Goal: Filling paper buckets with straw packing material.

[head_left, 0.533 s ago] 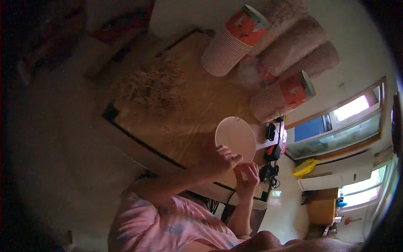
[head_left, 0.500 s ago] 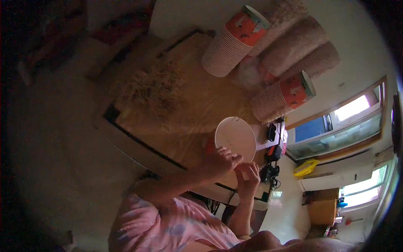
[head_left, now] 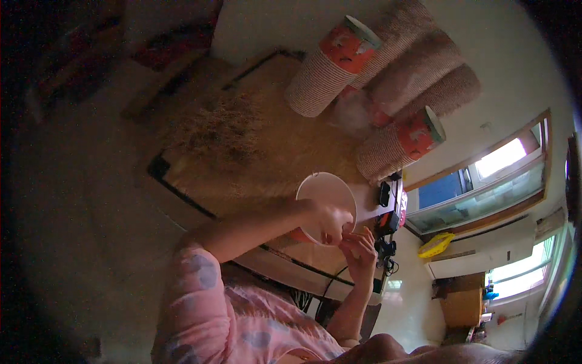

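A paper tub (head_left: pixel 321 188), white inside with a bit of red on its outer side, stands on the brown table (head_left: pixel 291 142) before me. My left hand (head_left: pixel 330 223) reaches across its opening from the left, fingers bent and closed. Right beside it, at the near right rim, my right hand (head_left: pixel 359 247) has its fingertips pinched close to the left hand's. Whatever lies between the fingertips is too small and dim to make out. Farther left on the table lies a tangled heap of thin, dry brown strands (head_left: pixel 221 130).
Toward the back stand tall stacks of nested paper tubs, a red-topped stack (head_left: pixel 330 67) and another (head_left: pixel 403 142), with more stacks behind. Black devices with cables (head_left: pixel 386 249) lie at the table's right end. A yellow object (head_left: pixel 435 245) and windows are farther right.
My left hand has moved from the tub's near rim to over its opening, the forearm rising with it. The right hand stays by the rim. The whole view has shifted slightly.
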### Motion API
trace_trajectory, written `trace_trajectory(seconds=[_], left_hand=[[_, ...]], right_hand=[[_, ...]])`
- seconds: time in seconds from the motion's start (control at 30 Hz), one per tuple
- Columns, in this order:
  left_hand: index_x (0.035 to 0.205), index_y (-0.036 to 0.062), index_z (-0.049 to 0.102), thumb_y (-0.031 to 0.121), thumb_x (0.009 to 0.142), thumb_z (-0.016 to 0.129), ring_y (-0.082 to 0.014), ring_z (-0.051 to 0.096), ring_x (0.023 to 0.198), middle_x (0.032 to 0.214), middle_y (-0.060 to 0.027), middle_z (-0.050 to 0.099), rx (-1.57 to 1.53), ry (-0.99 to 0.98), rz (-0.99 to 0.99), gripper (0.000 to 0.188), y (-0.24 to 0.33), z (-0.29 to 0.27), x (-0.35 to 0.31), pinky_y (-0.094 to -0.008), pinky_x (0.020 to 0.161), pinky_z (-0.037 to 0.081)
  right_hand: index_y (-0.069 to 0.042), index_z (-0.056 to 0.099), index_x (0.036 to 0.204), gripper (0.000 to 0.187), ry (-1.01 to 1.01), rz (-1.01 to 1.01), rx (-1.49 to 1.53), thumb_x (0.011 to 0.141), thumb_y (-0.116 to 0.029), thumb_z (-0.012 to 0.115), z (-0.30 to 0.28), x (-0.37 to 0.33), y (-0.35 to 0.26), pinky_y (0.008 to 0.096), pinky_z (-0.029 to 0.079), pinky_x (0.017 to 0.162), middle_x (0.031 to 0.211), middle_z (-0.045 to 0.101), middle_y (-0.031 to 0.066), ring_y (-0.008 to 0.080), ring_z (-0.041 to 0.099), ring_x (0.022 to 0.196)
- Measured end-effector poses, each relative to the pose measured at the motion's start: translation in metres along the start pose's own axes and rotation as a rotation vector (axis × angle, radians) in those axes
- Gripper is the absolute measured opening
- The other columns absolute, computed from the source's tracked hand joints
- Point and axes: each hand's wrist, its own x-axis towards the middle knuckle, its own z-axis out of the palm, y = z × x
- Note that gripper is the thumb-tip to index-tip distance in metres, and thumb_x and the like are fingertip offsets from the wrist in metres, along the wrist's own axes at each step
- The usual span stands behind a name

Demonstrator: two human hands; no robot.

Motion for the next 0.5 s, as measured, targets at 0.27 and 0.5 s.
trace_trajectory(seconds=[0.27,0.5], left_hand=[[0.097,-0.0016,0.057,0.013,0.072,0.063,-0.0160,0.059,0.065,0.074,-0.0075,0.062,-0.412,0.182,0.028,0.030,-0.018,0.023,0.003,-0.0300,0.056,0.048],[0.090,-0.0010,0.056,0.012,0.081,0.058,-0.0167,0.061,0.067,0.072,-0.0094,0.063,-0.682,0.506,-0.060,0.016,-0.008,0.045,0.024,-0.0318,0.059,0.049]], right_hand=[[-0.006,0.065,0.077,0.014,0.136,0.296,0.339,0.066,0.000,0.072,0.004,0.005,-0.007,0.0358,0.044,0.084,0.096,0.061,0.0111,0.0262,0.055,0.099],[0.000,0.064,0.082,0.005,0.088,0.517,0.483,0.077,0.000,0.063,0.013,0.022,0.032,0.0274,0.048,0.072,0.085,0.064,0.0053,0.0148,0.059,0.080]])
